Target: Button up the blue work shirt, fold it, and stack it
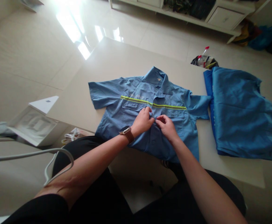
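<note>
Blue shirt: is being finger-pinched by left hand and right hand; creasing is being risked through uneven tugging.

L grip & R grip nr each other, fingers bent, both arms extended fwd.

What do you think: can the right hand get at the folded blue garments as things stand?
Probably yes. The folded blue garments lie on that side, and only a flat shirt sleeve is between; but the right hand would have to leave the placket first.
</note>
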`<state>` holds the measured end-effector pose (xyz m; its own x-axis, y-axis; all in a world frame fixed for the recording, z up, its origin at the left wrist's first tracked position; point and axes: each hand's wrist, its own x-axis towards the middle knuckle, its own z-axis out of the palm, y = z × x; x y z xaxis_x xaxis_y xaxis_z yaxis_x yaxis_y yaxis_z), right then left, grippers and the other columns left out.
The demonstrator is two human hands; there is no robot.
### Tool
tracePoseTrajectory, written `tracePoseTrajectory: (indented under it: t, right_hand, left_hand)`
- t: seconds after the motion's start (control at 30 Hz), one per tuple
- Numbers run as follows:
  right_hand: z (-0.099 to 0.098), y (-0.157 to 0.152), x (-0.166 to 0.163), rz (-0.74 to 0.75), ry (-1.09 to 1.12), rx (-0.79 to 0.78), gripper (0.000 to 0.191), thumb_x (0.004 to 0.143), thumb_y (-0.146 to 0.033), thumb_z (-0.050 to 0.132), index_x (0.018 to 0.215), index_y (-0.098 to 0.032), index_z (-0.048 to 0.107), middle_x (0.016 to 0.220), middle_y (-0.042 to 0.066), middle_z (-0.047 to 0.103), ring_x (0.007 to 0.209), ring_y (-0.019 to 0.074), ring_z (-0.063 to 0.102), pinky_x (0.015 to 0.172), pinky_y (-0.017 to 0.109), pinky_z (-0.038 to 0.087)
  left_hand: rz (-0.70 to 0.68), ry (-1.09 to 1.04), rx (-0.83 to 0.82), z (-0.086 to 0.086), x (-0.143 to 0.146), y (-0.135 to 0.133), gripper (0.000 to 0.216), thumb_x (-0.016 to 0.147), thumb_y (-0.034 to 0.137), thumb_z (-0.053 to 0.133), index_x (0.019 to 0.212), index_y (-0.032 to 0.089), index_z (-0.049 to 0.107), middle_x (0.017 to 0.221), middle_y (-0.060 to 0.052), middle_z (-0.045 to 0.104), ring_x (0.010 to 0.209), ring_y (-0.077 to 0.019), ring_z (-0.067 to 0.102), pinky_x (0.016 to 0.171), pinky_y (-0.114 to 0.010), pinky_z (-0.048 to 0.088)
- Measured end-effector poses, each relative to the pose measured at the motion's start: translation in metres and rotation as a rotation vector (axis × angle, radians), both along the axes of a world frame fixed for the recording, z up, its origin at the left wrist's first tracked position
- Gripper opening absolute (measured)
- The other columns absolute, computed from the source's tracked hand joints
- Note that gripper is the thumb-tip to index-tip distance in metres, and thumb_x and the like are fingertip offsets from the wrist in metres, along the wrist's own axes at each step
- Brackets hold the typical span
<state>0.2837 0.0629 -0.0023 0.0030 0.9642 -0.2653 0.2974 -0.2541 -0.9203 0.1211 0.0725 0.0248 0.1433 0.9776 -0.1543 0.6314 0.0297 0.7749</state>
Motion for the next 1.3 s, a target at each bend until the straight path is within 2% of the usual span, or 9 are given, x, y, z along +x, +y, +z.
tracePoseTrajectory:
  t: [0.1, 0.2, 0.4, 0.63, 0.77, 0.9, 1.0, 1.17, 1.3]
  right_hand:
    - [-0.001, -0.002, 0.000, 0.027, -0.093, 0.062, 0.023, 0.074, -0.042, 0.066, 0.085, -0.022, 0.063, 0.079, 0.001, 0.065, 0.074, 0.0188, 0.058, 0.074, 0.035, 0.050]
    - [0.001, -0.003, 0.002, 0.060, -0.189, 0.161, 0.017, 0.077, -0.036, 0.064, 0.086, -0.022, 0.064, 0.088, 0.004, 0.066, 0.084, 0.0211, 0.061, 0.084, 0.038, 0.053]
    - [0.001, -0.006, 0.005, 0.197, -0.311, 0.272, 0.023, 0.081, -0.026, 0.058, 0.100, -0.022, 0.070, 0.112, 0.009, 0.067, 0.109, 0.0260, 0.063, 0.098, 0.044, 0.052]
    - [0.005, -0.013, 0.008, 0.387, -0.382, 0.230, 0.028, 0.086, -0.022, 0.057, 0.110, -0.023, 0.070, 0.116, 0.008, 0.071, 0.111, 0.0251, 0.065, 0.100, 0.042, 0.052]
    - [0.012, -0.015, 0.007, 0.401, -0.441, 0.228, 0.029, 0.086, -0.021, 0.057, 0.112, -0.024, 0.070, 0.113, 0.008, 0.072, 0.103, 0.0252, 0.068, 0.096, 0.042, 0.053]
    - [0.016, -0.015, 0.005, 0.329, -0.425, 0.221, 0.054, 0.086, -0.021, 0.055, 0.139, -0.026, 0.058, 0.131, 0.010, 0.063, 0.088, 0.0218, 0.068, 0.089, 0.040, 0.056]
    - [0.014, -0.014, 0.004, 0.323, -0.412, 0.255, 0.067, 0.085, -0.018, 0.052, 0.150, -0.033, 0.050, 0.139, 0.009, 0.057, 0.106, 0.0248, 0.067, 0.097, 0.041, 0.055]
    - [0.004, -0.014, 0.003, 0.274, -0.460, 0.267, 0.064, 0.082, -0.016, 0.051, 0.145, -0.024, 0.057, 0.143, 0.013, 0.054, 0.133, 0.0304, 0.055, 0.114, 0.047, 0.046]
    - [0.007, -0.010, 0.002, 0.153, -0.430, 0.324, 0.051, 0.084, -0.017, 0.048, 0.130, -0.019, 0.068, 0.124, 0.014, 0.065, 0.121, 0.0287, 0.061, 0.112, 0.045, 0.046]
  left_hand:
    - [-0.066, 0.241, 0.078, -0.001, -0.005, -0.003, 0.040, 0.090, 0.018, 0.052, 0.130, 0.014, 0.055, 0.140, -0.019, 0.056, 0.132, -0.0302, 0.051, 0.109, -0.045, 0.044]
    - [-0.207, 0.374, 0.069, -0.006, -0.011, -0.009, 0.056, 0.094, 0.023, 0.050, 0.149, 0.017, 0.044, 0.164, -0.018, 0.037, 0.152, -0.0327, 0.033, 0.121, -0.054, 0.031]
    - [-0.356, 0.493, 0.024, -0.015, -0.023, -0.015, 0.065, 0.097, 0.029, 0.051, 0.160, 0.028, 0.034, 0.174, -0.013, 0.018, 0.160, -0.0367, 0.012, 0.121, -0.071, 0.022]
    - [-0.347, 0.551, -0.002, -0.005, -0.027, -0.005, 0.067, 0.084, 0.016, 0.063, 0.148, 0.029, 0.048, 0.165, -0.017, 0.032, 0.152, -0.0425, 0.027, 0.113, -0.079, 0.026]
    - [-0.418, 0.478, 0.080, -0.002, -0.028, 0.000, 0.060, 0.075, 0.010, 0.064, 0.133, 0.025, 0.058, 0.165, -0.015, 0.033, 0.152, -0.0375, 0.029, 0.116, -0.074, 0.025]
    - [-0.522, 0.407, 0.121, -0.005, -0.028, -0.003, 0.071, 0.077, 0.009, 0.064, 0.143, 0.030, 0.052, 0.164, -0.012, 0.038, 0.151, -0.0334, 0.033, 0.120, -0.070, 0.021]
    - [-0.563, 0.420, 0.142, -0.005, -0.027, -0.010, 0.073, 0.079, 0.009, 0.065, 0.146, 0.035, 0.051, 0.163, -0.011, 0.039, 0.150, -0.0352, 0.034, 0.119, -0.070, 0.024]
    - [-0.617, 0.454, 0.168, 0.001, -0.024, -0.015, 0.072, 0.080, 0.010, 0.066, 0.146, 0.036, 0.053, 0.161, -0.011, 0.041, 0.145, -0.0377, 0.038, 0.114, -0.067, 0.032]
    - [-0.605, 0.437, 0.165, 0.006, -0.022, -0.013, 0.064, 0.085, 0.013, 0.062, 0.144, 0.033, 0.054, 0.152, -0.011, 0.050, 0.133, -0.0338, 0.048, 0.108, -0.056, 0.043]
